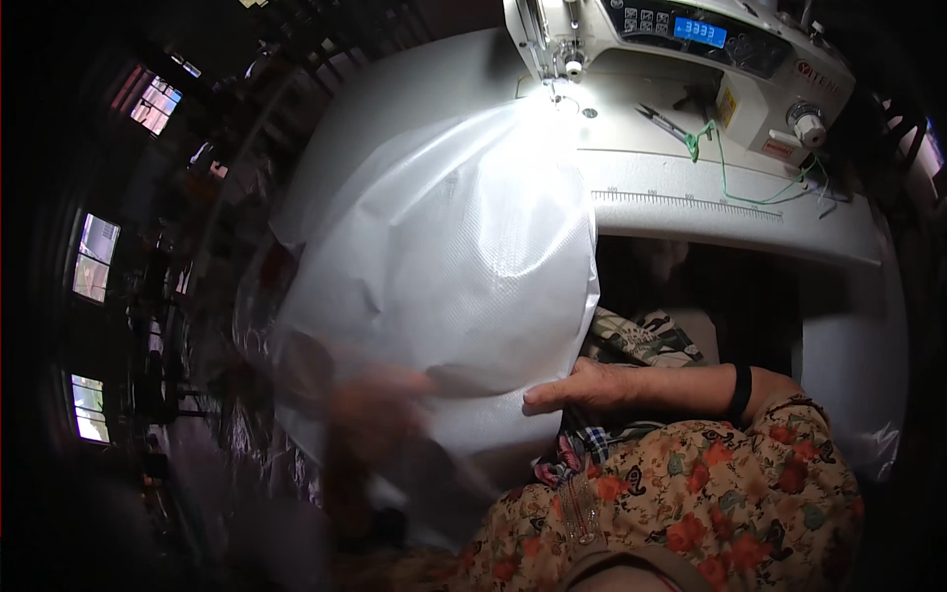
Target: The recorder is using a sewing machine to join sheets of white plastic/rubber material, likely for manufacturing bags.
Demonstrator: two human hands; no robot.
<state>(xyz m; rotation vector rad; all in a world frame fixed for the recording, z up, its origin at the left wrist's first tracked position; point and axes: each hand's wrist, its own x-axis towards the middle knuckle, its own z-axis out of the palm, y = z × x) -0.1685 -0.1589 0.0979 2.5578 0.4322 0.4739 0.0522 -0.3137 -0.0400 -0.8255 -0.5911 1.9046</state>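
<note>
Bright-lit table (681,223): off its near edge, right hand (584,383) pinches white sheet (444,247); left hand (380,409) blurred, grip unclear. Keep sheet smooth.

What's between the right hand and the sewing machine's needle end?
The white sheet lies between the right hand and the needle end, in the head view.

Glare on sheet (444,257) nr sewing mach. (681,49); elsewhere dim; L grip (383,409) blurred.
</note>
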